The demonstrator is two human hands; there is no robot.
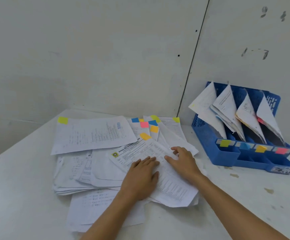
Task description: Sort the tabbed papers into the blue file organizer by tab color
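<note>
Bare forearms visible to the elbow, bare left hand (140, 177), bare right hand (184, 163).

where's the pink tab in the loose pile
Head view, centre: the pink tab sits at the far edge of the paper pile, between two blue tabs, left of the blue file organizer.

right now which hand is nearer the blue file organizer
Right. The right hand rests on the papers left of the blue file organizer; the left hand lies further left.
</note>
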